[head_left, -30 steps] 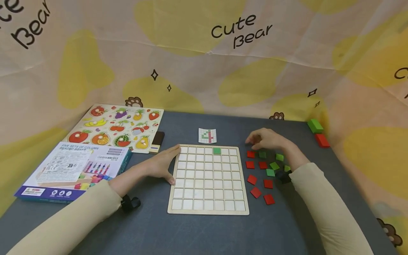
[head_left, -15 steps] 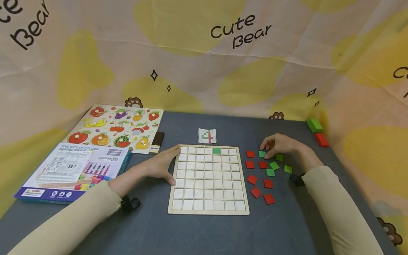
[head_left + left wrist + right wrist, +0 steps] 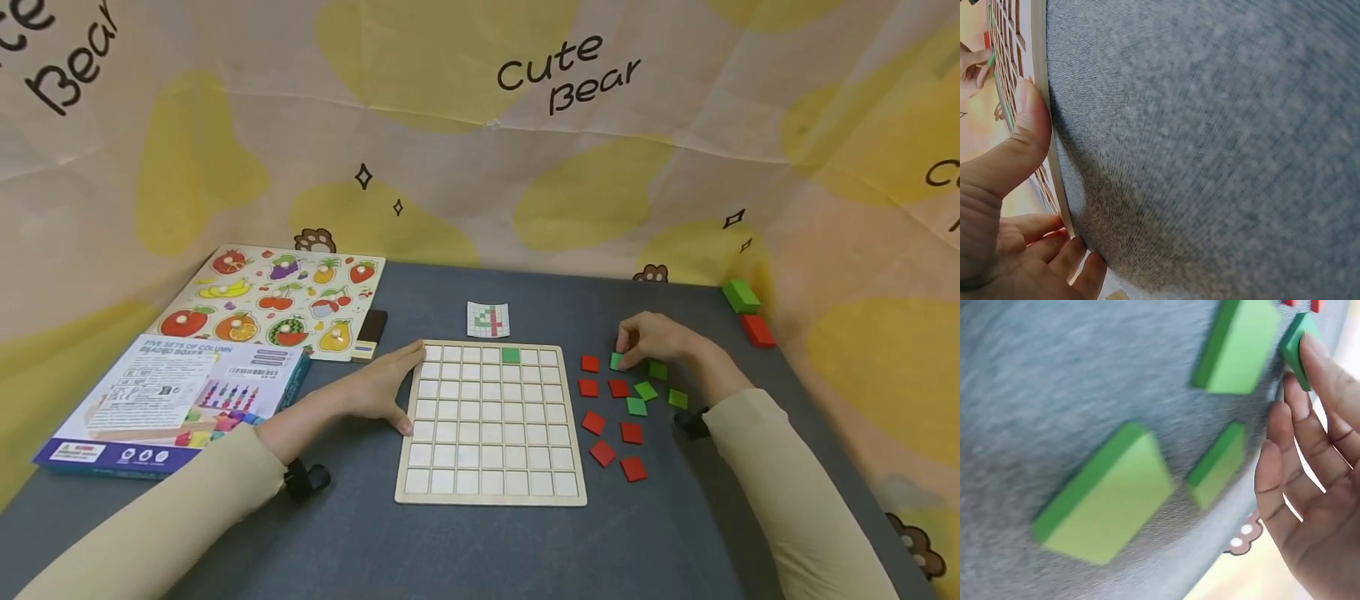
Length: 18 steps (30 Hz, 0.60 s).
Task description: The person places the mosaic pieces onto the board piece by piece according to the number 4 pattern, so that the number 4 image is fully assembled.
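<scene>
Holding 1 green tile (image 3: pixel 511 356), the grid board (image 3: pixel 491 492) lies flat.

A fruit puzzle board (image 3: pixel 279 300) lies at the far left of the grey table (image 3: pixel 480 550), with a blue-edged toy box (image 3: pixel 176 404) just in front of it — its small print is hard to read. A dark block (image 3: pixel 370 333), perhaps a small case, sits beside the puzzle. At the far right corner, a thick green block (image 3: pixel 741 295) and a red one (image 3: pixel 758 330) lie side by side — backed by a "Cute Bear" cloth (image 3: pixel 480 125).
</scene>
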### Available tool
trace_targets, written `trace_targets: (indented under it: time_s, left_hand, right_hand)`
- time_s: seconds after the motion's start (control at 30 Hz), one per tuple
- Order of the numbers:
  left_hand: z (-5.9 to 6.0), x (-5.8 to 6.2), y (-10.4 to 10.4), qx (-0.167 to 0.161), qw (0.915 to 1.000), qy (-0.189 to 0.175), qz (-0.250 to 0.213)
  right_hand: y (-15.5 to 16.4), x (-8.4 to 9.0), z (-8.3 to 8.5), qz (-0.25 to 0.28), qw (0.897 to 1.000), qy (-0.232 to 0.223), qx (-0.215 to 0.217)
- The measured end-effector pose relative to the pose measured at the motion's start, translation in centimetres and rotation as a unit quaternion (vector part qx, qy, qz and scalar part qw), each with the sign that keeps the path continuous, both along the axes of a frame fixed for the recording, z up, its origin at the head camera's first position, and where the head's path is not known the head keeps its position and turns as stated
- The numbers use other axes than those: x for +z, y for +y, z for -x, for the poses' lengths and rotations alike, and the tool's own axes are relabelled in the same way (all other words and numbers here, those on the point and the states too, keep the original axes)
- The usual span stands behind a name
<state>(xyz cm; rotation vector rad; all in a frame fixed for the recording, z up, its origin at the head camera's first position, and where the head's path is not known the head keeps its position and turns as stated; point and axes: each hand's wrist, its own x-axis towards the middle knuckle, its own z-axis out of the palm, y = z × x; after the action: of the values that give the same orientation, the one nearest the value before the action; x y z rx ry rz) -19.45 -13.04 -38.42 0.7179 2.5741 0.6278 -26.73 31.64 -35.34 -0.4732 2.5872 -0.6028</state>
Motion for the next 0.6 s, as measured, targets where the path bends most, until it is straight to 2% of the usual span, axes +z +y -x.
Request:
trace_targets:
  time_s: [0.1, 0.27, 0.6]
  left_hand:
    - [0.0, 0.0, 0.1, -0.004, 1.0, 0.007, 0.003]
    - [0.1, 0.0, 0.1, -0.007, 0.9998, 0.017, 0.01]
    - [0.1, 0.2, 0.2, -0.002, 0.9996, 0.016, 0.024]
  right_hand:
    - [-0.8, 0.6, 0.0, 0.009, 1.0, 0.01, -0.02]
    - [-3.3, 1.2, -0.1, 0.055, 0.997, 0.023, -0.055]
    - [-10.7, 0.5, -0.8, 0.13, 0.991, 0.031, -0.018]
